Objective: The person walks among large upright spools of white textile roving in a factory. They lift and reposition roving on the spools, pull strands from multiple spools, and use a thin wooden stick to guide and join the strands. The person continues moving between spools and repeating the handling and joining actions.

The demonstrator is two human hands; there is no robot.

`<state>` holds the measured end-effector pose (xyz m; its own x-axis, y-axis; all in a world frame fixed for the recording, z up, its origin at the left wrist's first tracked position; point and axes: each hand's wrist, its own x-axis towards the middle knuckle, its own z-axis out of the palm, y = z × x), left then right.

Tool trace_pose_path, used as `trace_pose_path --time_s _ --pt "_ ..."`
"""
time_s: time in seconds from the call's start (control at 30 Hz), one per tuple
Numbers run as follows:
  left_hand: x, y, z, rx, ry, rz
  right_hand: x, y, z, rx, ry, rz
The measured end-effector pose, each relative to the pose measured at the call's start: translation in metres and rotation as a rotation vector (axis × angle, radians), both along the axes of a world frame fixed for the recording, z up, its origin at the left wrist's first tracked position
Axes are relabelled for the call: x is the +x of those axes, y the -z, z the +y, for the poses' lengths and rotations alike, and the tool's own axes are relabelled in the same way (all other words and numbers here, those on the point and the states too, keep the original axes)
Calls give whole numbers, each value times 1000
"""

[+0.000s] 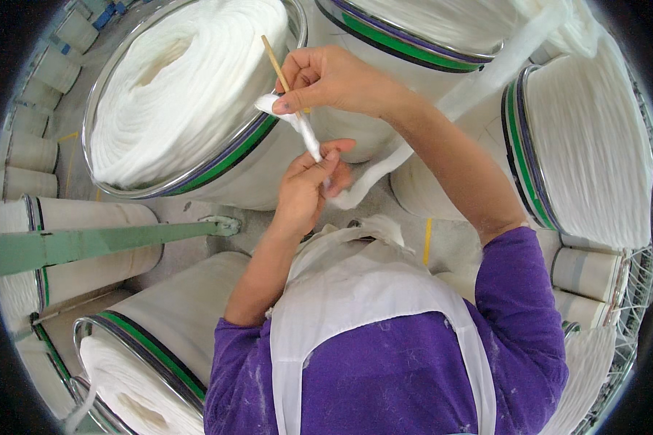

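Observation:
A thin wooden stick [271, 58] is pinched in my right hand [319, 81], its upper end jutting out above the fingers. White fibre wraps round the stick's lower part and leads down as a twisted strand [308, 136] to my left hand [308, 181]. There the left thumb and fingertips close on the strand. From the left hand a soft white sliver [374, 176] runs up to the right, passing behind my right forearm. Just beyond my hands stands a large can [218, 170] heaped with coiled white sliver [218, 80].
More sliver-filled cans stand at the top [406, 54], right [522, 145] and lower left [145, 355]. A green metal bar [123, 243] reaches in from the left, ending near my left forearm. Yellow lines [427, 239] mark the grey floor.

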<state>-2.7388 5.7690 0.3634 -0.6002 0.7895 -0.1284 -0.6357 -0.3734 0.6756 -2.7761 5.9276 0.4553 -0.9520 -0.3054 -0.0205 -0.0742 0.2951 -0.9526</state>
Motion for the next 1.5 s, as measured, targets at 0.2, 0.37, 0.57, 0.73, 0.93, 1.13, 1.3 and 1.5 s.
trace_pose_path --time_s 0.2,0.37,0.57,0.73,0.93,1.13,1.3,1.5 --pt "-15 -1 -11 -127 43 -43 -13 15 -4 -130 158 -63" --pt "-27 -1 -13 -358 69 190 -31 32 -5 -74 273 72" --pt "-51 -7 -20 -342 143 100 -47 46 -31 -176 617 250" --pt "-65 0 -27 -432 114 176 -62 21 -42 -363 969 -24" --pt "-40 72 -49 -433 75 78 11 -44 -48 -426 714 664" --pt "5 142 -86 -550 -540 348 182 -25 29 186 596 913" --pt "86 175 -94 -744 -411 26 263 10 186 871 1162 73" --pt "223 168 -51 -807 -225 -7 299 29 276 968 1175 77"
